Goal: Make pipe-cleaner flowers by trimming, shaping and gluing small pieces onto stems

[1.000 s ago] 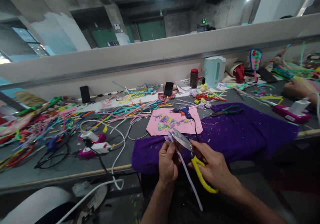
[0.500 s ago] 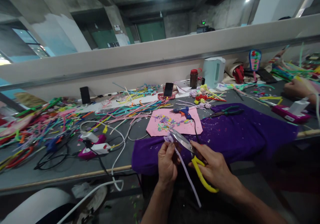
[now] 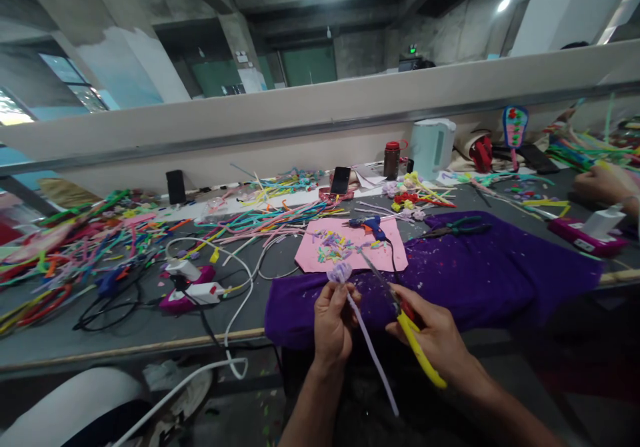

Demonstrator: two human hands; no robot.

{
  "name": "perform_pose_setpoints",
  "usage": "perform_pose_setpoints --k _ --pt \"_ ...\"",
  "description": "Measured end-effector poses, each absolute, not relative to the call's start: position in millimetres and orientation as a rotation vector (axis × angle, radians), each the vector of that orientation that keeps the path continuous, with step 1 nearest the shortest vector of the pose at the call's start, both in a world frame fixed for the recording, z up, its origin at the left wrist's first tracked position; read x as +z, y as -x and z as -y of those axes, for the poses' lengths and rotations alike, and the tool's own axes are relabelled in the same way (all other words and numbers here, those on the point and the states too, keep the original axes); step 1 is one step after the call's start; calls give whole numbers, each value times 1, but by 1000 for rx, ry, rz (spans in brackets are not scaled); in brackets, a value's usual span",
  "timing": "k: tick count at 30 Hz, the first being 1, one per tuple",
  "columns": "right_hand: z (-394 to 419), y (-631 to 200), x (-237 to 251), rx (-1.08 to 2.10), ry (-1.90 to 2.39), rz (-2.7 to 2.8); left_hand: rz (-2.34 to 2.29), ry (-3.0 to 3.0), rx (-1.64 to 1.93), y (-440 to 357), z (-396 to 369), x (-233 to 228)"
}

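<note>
So your left hand [image 3: 331, 324] is wrapped around a lilac pipe cleaner [image 3: 369, 344], pinching it just under the little curled flower head [image 3: 340, 272] at the top. The long tail of it runs down and to the right, past your wrist and off the near edge of the table [image 3: 125, 340]. You're holding it up in front of the purple cloth [image 3: 480, 280], not resting it on anything.

Your right hand [image 3: 434, 337] is closed around the yellow-handled scissors [image 3: 400, 317], fingers through the loops. The blades look shut or nearly so, pointing up and left toward the flower head, tip close to it, but I can't tell if they actually touch.

Just behind the flower head there's a pink sheet [image 3: 380, 257] covered in tiny coloured snippets, with a blue glue gun [image 3: 367, 224] lying on its far edge. Green-handled pliers [image 3: 457, 227] sit on the cloth to the right. Off to your left it's a big tangle of coloured pipe cleaners [image 3: 100, 247], plus white cables and a power strip [image 3: 203, 292]. Further back: a phone [image 3: 341, 180] propped up, a red-capped jar [image 3: 391, 159] and a white kettle [image 3: 433, 146]. Someone else's hand [image 3: 603, 184] is resting on the table at the far right.
</note>
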State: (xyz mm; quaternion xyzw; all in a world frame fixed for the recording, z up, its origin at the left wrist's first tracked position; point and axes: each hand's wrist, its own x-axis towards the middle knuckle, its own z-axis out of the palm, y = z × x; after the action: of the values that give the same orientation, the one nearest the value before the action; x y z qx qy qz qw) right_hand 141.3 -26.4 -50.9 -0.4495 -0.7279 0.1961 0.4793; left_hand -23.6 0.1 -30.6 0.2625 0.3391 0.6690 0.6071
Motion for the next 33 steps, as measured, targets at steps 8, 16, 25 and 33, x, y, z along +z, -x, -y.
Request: perform_pose_setpoints --k 8,16,25,33 --pt "32 -147 -39 712 1138 1755 -834 -604 1519 29 -3 -28" --pt "31 -146 -41 699 1180 1791 -798 -627 1583 32 -10 -16" --pt "31 -144 -36 593 1209 1826 -734 -667 1518 29 -18 -2" --pt "29 -135 -31 388 1191 1893 -805 -642 1494 23 -17 -3"
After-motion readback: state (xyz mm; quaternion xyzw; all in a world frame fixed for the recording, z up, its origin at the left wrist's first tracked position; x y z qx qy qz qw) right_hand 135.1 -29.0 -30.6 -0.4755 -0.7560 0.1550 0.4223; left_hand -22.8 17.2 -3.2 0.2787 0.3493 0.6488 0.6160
